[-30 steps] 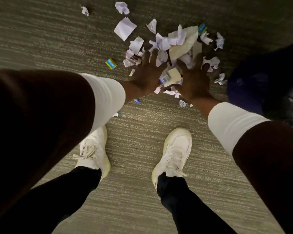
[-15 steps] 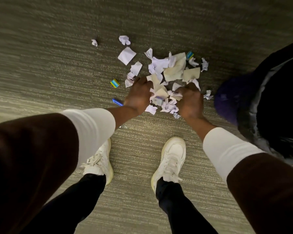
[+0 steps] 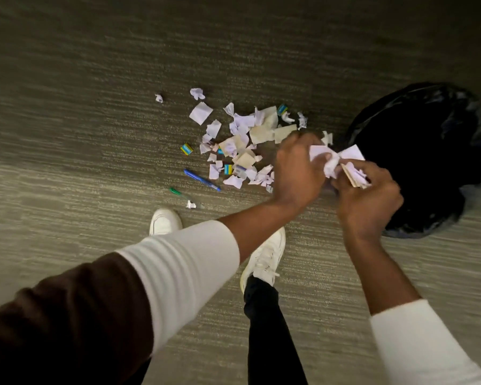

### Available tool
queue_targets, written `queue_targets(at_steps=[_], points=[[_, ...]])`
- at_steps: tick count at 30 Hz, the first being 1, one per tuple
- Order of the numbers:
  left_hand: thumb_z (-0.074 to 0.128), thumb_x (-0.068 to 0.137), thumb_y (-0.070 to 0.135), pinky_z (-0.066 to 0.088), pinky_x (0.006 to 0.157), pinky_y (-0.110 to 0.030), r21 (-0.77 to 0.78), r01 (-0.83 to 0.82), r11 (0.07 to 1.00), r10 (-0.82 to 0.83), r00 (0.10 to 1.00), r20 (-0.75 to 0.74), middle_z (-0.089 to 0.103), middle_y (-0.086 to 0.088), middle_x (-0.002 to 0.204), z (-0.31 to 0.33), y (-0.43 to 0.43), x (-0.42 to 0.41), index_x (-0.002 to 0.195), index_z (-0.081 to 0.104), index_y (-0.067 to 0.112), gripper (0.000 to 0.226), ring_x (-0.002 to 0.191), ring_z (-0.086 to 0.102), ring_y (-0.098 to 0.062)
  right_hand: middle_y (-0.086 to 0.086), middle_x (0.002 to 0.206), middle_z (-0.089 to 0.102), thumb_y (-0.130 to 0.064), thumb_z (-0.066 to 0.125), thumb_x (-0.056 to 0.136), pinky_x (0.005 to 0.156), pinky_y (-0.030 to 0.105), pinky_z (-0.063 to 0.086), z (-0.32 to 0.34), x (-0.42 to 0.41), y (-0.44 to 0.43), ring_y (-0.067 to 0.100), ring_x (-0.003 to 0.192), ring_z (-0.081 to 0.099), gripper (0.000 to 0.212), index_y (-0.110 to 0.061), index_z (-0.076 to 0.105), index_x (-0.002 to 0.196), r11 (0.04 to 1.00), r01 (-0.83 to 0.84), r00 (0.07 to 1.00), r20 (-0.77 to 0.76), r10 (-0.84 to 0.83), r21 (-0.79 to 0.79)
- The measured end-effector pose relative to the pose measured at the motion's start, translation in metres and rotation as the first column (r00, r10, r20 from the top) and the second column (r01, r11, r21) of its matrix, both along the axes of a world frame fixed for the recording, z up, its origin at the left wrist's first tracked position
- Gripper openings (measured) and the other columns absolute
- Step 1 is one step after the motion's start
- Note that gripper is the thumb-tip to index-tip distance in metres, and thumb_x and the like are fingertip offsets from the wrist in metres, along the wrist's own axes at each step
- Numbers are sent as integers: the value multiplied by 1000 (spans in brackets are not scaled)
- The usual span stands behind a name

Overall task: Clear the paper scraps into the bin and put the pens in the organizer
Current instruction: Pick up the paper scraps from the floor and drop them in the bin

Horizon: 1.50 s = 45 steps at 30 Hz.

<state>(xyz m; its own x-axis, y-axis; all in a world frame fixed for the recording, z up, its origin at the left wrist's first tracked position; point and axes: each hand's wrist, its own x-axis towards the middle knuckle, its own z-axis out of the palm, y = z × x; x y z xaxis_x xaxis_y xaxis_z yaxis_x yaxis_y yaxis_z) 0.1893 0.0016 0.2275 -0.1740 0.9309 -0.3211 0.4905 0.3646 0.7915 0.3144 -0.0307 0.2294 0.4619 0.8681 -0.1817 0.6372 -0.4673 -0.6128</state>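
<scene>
Both hands hold a bunch of paper scraps (image 3: 334,159) at the near-left rim of the bin (image 3: 417,162), a round container lined with a black bag. My left hand (image 3: 299,173) grips the white crumpled pieces. My right hand (image 3: 368,200) pinches several tan and white pieces. A pile of torn paper scraps (image 3: 242,143) lies on the carpet left of the hands. A blue pen (image 3: 202,180) lies at the pile's near-left edge, and a green-capped pen (image 3: 182,194) lies below it. No organizer is in view.
Small blue-yellow-green blocks (image 3: 186,148) sit among the scraps, with another block (image 3: 282,109) at the far side. My white shoes (image 3: 264,257) stand on the striped grey-green carpet (image 3: 95,134) just below the pile. Stray crumpled bits (image 3: 159,98) lie farther left.
Both hands closed on a handful of scraps, lifted off the pile and swung right to the bin's rim. The view shifted, showing more of the bin and the two pens.
</scene>
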Motion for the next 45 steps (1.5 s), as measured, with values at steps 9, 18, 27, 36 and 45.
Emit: queue_targets(at_steps=[9, 18, 27, 36, 45], points=[[68, 96, 14, 46, 98, -42, 15, 269, 963, -270, 963, 24, 60, -18, 129, -1, 16, 98, 124, 64, 6, 29, 119, 58, -38, 0, 94, 79, -31, 75, 77, 79, 38, 64, -2, 88, 15, 20, 88, 76, 28, -18, 77, 101, 935, 285, 951, -61, -304, -211], [53, 106, 34, 32, 122, -49, 59, 563, 824, -565, 824, 40, 30, -10, 168, -13, 10, 97, 160, 32, 7, 64, 156, 26, -27, 11, 135, 67, -35, 62, 89, 87, 15, 42, -8, 93, 7, 27, 121, 63, 48, -23, 62, 136, 917, 273, 962, 91, -258, -292], [47, 107, 35, 50, 94, -45, -7, 192, 981, -189, 960, -208, 58, -14, 127, -54, -14, -6, 124, 55, 10, 32, 119, 54, -31, 3, 101, 71, -12, 70, 88, 81, 41, 60, -12, -11, -25, 21, 85, 71, 25, -12, 62, 113, 986, -158, 983, -99, 153, -45], [66, 92, 58, 46, 112, -58, -533, 278, 799, -531, 742, -409, 29, -23, 161, -189, -52, -147, 154, 29, 6, 90, 153, 26, -45, 26, 143, 47, -57, 82, 80, 98, 50, 57, -162, -68, -35, 49, 124, 60, 90, -24, 35, 150, 691, -390, 896, -79, 436, -609], [75, 81, 67, 33, 118, -62, -564, 205, 800, -523, 698, -488, 7, -32, 167, -280, -58, -144, 162, 8, 10, 119, 156, 13, -52, 31, 167, 6, -75, 83, 64, 107, 56, 48, -272, -81, -11, 50, 152, 28, 126, -39, 11, 161, 712, -330, 907, 2, 422, -619]])
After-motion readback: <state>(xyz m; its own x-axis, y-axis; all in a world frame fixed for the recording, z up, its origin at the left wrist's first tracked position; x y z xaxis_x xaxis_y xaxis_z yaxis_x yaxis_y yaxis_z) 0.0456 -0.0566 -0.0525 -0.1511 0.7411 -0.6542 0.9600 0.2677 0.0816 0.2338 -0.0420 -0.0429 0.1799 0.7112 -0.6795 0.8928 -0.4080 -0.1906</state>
